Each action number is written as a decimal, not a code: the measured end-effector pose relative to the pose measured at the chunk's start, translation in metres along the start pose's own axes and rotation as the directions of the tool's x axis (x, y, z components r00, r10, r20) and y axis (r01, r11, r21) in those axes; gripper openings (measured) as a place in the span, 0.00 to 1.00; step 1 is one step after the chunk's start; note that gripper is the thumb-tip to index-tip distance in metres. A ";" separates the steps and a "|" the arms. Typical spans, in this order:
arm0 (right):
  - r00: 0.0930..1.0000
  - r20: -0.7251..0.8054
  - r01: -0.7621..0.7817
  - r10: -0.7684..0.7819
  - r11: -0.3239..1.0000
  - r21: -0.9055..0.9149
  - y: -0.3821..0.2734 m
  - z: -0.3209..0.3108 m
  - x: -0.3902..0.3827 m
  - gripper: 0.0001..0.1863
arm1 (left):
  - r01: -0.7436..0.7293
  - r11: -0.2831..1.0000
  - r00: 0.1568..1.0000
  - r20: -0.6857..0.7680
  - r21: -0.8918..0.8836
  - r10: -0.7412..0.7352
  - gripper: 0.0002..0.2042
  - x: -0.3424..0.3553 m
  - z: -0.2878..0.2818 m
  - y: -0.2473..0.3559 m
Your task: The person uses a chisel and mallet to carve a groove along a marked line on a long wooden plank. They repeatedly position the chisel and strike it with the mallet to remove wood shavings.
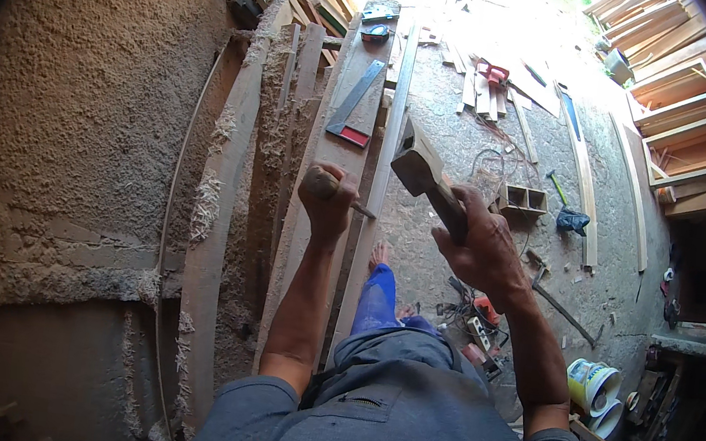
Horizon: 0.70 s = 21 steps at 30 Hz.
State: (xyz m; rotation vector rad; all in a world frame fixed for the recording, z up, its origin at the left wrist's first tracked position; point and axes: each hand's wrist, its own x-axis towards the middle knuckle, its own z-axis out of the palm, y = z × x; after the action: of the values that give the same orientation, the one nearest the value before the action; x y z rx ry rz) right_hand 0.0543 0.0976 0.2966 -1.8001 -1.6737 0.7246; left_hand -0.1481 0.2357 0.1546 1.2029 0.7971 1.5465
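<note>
My left hand (327,204) has its fingers clamped round the wooden handle of a chisel (362,210), whose blade points right; its tip is at the long, narrow wooden beam (394,124), though I cannot tell whether it touches; my right hand (488,248) has its fingers wrapped round the handle of a wooden mallet (418,160), its head raised up and to the right of the chisel, well apart from it; the beam runs lengthwise just beside a wide plank (303,232), on my right side of it; on that plank, beyond my left hand, lie 1 try square (355,106) with a red patch and 1 tape measure (375,33); over on the floor, to my right, sit a hollow block (523,200) and a green-handled hammer (557,187).
</note>
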 end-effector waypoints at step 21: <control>0.998 0.001 -0.069 0.069 0.987 0.142 0.008 -0.009 0.020 0.30 | -0.228 0.915 0.962 0.224 0.332 0.159 0.08 0.064 0.077 -0.042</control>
State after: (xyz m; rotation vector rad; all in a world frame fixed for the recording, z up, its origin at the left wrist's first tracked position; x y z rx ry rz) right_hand 0.0677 0.1170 0.2964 -1.7649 -1.5231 0.8481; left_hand -0.0642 0.3039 0.1593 1.7167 0.8728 1.4508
